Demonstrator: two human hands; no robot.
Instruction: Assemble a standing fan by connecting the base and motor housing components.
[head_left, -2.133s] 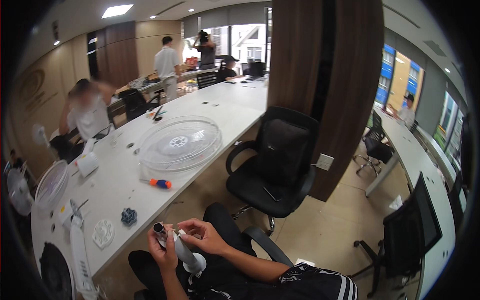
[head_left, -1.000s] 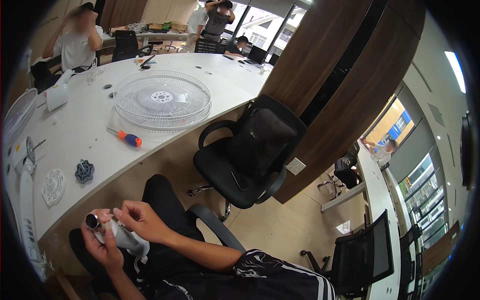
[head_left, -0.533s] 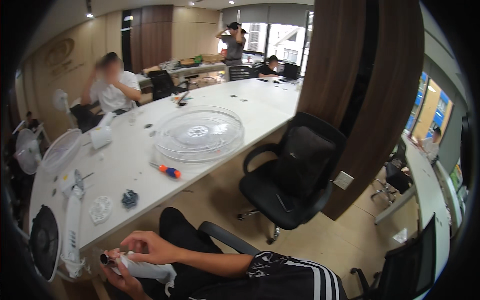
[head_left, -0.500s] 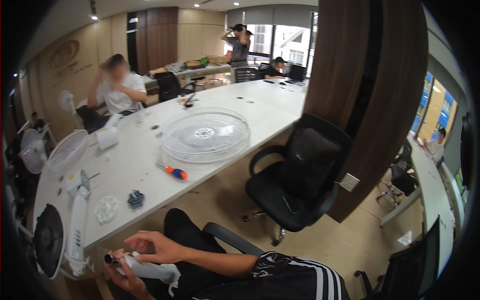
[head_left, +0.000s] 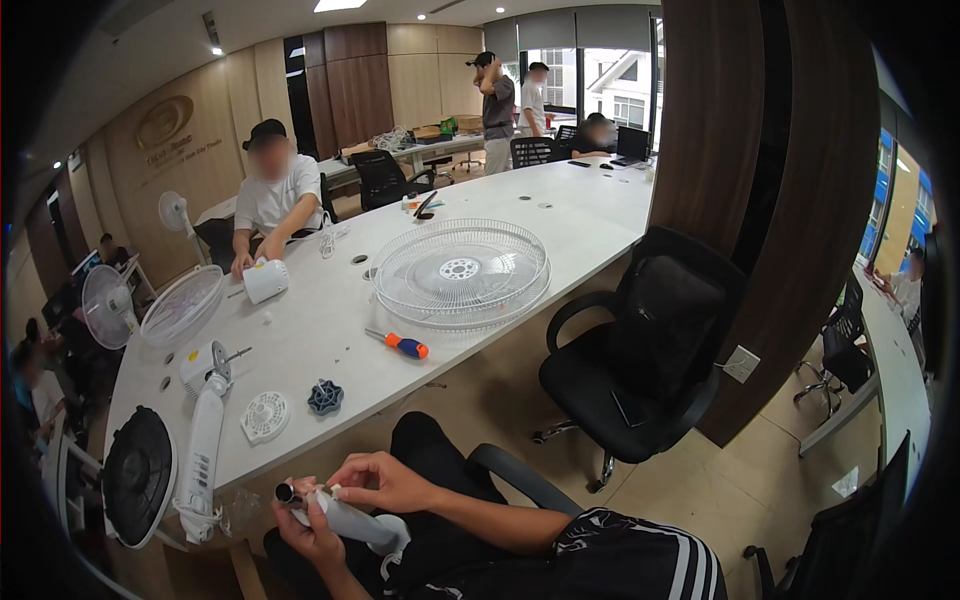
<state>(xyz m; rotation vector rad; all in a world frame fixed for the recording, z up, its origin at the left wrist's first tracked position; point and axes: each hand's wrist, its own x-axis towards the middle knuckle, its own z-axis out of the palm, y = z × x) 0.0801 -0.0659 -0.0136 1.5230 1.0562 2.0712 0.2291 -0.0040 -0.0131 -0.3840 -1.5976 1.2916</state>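
Over my lap, my left hand (head_left: pixel 318 540) is wrapped round a white fan-stand tube (head_left: pixel 358 524) with a shiny dark metal pipe (head_left: pixel 286 493) sticking out of its upper end. My right hand (head_left: pixel 388 484) pinches a small white piece (head_left: pixel 335 490) against the tube's side near that end; its exact kind is too small to tell. On the table edge beyond lie a round white slotted cover (head_left: pixel 265 416) and a dark grey star-shaped knob (head_left: pixel 325 397). A white fan body with its control column (head_left: pixel 202 450) lies to the left of my hands.
Large clear-and-white fan grilles (head_left: pixel 460 310) lie on the white table (head_left: pixel 490 205), with an orange-and-blue screwdriver (head_left: pixel 405 346) nearer. A black round fan part (head_left: pixel 138 478) is at the left edge. Across the table a co-worker (head_left: pixel 280 195) handles a white motor housing (head_left: pixel 266 282). A black chair (head_left: pixel 640 350) stands right.
My right hand has come down to the tube, its fingers now pinched on a small white piece. The co-worker's hands have dropped from the head to the motor housing. The view has shifted left.
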